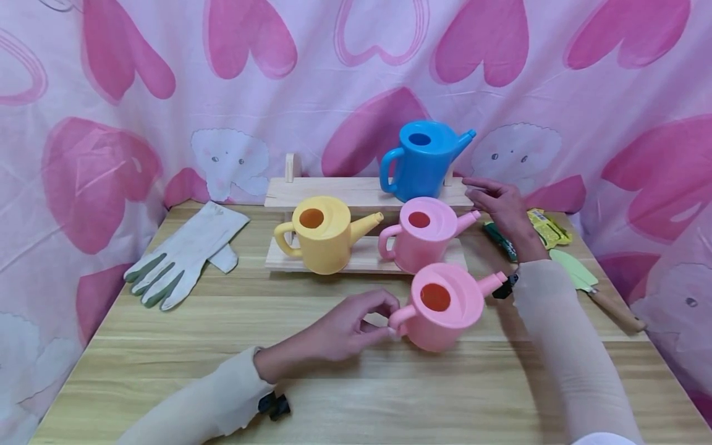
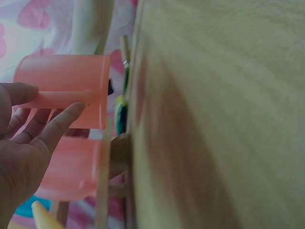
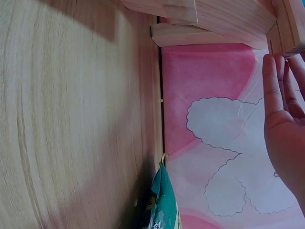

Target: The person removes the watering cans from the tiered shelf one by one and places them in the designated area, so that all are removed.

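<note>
My left hand pinches the handle of a pink watering can, thumb on one side and fingers on the other. In the left wrist view that can hangs upright above the tabletop, its spout facing right in the head view. My right hand is at the right end of a small two-tier wooden shelf. Its straight fingers touch the shelf's end. A blue watering can stands on the upper tier. On the lower tier are a yellow can and a second pink can.
White-and-green gloves lie at the table's left. Beyond my right hand are a yellow packet and a green packet. A green trowel with a wooden handle lies at the right edge. A pink heart-patterned curtain hangs behind.
</note>
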`<state>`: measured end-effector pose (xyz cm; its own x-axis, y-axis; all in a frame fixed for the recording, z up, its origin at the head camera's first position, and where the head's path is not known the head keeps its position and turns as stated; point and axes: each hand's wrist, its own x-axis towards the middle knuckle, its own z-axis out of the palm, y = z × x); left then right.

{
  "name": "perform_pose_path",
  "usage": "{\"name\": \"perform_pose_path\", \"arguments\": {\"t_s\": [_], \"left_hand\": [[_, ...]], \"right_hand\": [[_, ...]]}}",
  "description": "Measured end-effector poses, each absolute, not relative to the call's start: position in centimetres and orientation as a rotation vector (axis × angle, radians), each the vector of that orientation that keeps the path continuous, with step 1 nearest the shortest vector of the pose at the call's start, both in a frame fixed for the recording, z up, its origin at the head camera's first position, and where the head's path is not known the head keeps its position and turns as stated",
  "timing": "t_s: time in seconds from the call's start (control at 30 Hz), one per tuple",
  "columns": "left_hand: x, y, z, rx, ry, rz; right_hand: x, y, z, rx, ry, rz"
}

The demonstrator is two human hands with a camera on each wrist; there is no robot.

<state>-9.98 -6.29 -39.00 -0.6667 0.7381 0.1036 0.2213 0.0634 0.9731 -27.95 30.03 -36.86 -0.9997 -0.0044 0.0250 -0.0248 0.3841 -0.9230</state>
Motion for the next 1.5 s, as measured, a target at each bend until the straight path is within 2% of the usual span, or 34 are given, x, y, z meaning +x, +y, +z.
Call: {"name": "perform_pose_path", "arguments": {"t_s": [0.6, 1.5], "left_hand": [[-9.8, -2.0, -41.3, 1.019, 1.790, 1.606], [-10.2, -1.9, -42.0, 1.019, 1.844, 1.485]], "right_hand": [[-28.0, 30.0, -36.9, 0.046, -2.600, 1.688], [-28.1, 30.1, -36.9, 0.058, -2.611, 1.706]]}}
